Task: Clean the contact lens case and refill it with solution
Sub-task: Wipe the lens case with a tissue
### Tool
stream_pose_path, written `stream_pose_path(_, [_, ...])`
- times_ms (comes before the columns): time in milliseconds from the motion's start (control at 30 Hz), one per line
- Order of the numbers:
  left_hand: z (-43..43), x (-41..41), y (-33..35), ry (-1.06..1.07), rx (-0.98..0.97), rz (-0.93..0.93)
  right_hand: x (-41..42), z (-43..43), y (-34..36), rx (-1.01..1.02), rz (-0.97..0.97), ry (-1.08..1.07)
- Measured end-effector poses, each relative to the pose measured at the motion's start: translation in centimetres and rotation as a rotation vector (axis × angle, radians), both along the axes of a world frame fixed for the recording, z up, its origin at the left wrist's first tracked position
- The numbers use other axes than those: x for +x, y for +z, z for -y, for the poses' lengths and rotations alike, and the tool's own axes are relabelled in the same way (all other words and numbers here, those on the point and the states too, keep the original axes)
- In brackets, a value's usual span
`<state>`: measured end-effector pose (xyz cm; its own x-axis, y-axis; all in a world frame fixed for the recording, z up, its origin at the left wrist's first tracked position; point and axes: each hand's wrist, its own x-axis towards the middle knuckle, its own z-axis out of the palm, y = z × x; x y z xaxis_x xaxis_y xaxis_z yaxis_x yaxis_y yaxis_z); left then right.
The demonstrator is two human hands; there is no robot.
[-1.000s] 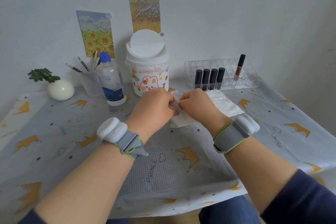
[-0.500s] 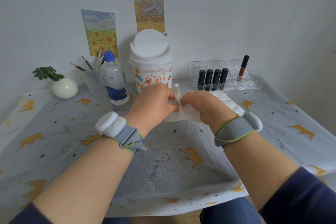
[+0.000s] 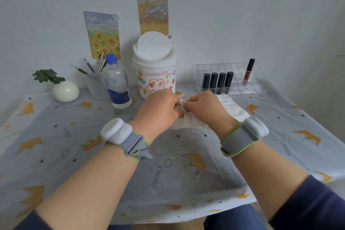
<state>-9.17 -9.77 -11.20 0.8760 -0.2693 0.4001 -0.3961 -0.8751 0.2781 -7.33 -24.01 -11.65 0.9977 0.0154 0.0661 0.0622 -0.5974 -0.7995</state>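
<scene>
From the head camera, your two hands meet above the middle of the counter [image 3: 186, 170], just in front of the lidded bin [image 3: 154, 73]. Your left hand [image 3: 158, 110] is curled, its fingers closed on the contact lens case [image 3: 183, 99], a small white round piece that shows between the two thumbs. Your right hand [image 3: 203, 108] is curled as well, and its fingertips pinch a white tissue [image 3: 188, 122] against the case. The loose end of the tissue hangs below both hands down to the cloth. How much of the case is wrapped in the tissue cannot be told, since your fingers cover most of it.

Just behind your right hand, more white tissue lies flat in a pile [image 3: 234, 108]. The solution bottle [image 3: 117, 84], clear with a blue cap and a dark blue label, stands upright to the left of the bin, well apart from your hands. Beside it is a frosted cup of pencils [image 3: 94, 84], and farther left a round white vase with a green plant [image 3: 64, 90]. To the right of the bin, a clear organiser [image 3: 257, 80] holds four black lipsticks [image 3: 217, 82] in a row and one upright lip gloss [image 3: 249, 71]. Each of your wrists carries a grey band with a white unit.
</scene>
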Motion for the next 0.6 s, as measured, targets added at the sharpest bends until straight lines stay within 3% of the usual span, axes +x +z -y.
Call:
stream_pose_path(133, [-0.1,0.1,0.2,0.000,-0.029,0.012,0.1,0.0,-0.4,-0.053,0.102,0.026])
stream_pose_path(233, [-0.5,0.2,0.1,0.003,-0.096,0.002,0.2,0.5,-0.2,-0.032,0.044,0.069])
stream_pose_path(433, [-1.0,0.5,-0.1,0.088,-0.147,-0.024,0.1,1.4,0.2,0.297,-0.009,-0.015])
stream_pose_path(600, [-0.7,0.6,-0.2,0.143,-0.186,-0.016,0.2,2.1,0.1,0.301,-0.069,-0.046])
